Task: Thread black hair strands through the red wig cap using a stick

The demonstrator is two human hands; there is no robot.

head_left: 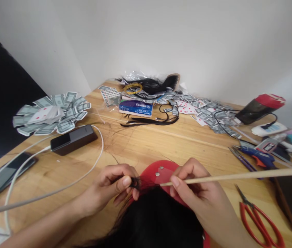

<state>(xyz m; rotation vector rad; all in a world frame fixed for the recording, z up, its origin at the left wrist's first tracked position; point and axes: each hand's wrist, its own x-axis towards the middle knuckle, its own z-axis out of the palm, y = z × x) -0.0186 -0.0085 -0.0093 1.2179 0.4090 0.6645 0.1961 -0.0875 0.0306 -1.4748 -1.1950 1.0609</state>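
In the head view, the mass of black hair [161,217] lies low in the middle, over a red base [152,166], just below and between my two hands. Its upper edge comes right up to my fingers, with loose strands spreading toward the left.

My left hand [107,187] has thumb and fingers pressed together on a small lock of black hair [135,183]. My right hand [200,189] has thumb and fingers clamped on a pale wooden stick [239,176], its tip over the red base just beside the hair's edge.

The hair hides most of the base, and my right hand covers some of its right side; two shiny round spots [157,174] show above. The stick runs out of view to the right, crossing above a dark brown case [290,203]. Red-handled scissors [251,205] lie near my right wrist, with a blue glue gun [258,156] beyond. On my left, a white cable [71,187] loops past a dark grey box [73,139] and a phone [9,175]. Farther back sit a blue box [135,107], a golden coil [133,88] and scattered playing cards [187,107].
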